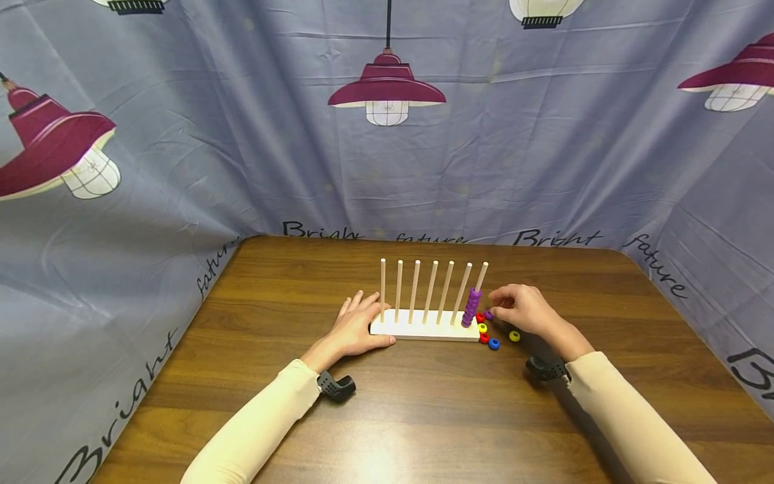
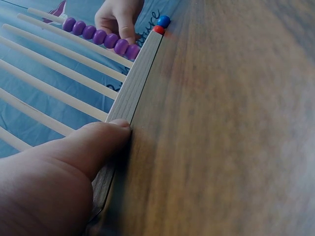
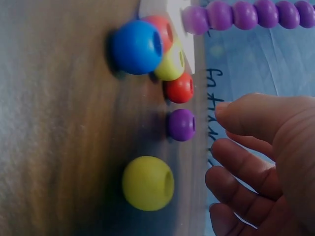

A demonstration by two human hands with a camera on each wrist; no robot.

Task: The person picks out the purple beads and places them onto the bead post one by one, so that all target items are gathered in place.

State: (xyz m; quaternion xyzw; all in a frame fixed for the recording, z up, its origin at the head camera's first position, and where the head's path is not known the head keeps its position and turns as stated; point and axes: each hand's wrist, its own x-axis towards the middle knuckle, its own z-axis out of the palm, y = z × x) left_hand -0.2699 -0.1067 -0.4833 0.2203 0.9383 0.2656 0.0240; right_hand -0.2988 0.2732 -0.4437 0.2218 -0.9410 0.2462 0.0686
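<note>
A white wooden peg stand (image 1: 423,328) with several upright pegs stands on the table. Purple beads (image 1: 471,308) are stacked on its rightmost peg. My left hand (image 1: 353,329) holds the stand's left end, thumb (image 2: 98,142) along the front edge and fingers at the back. My right hand (image 1: 526,310) hovers right of the stand, its fingers loosely bent with nothing between them. Closest to it lies a loose purple bead (image 3: 181,125). A blue bead (image 3: 137,47), a red bead (image 3: 179,88) and a yellow bead (image 3: 148,183) are also about it.
Another yellow bead (image 3: 171,63) and another red bead (image 1: 484,338) lie against the stand's right end. The wooden table (image 1: 423,417) ends at a grey-blue curtain (image 1: 387,181) behind and at the sides.
</note>
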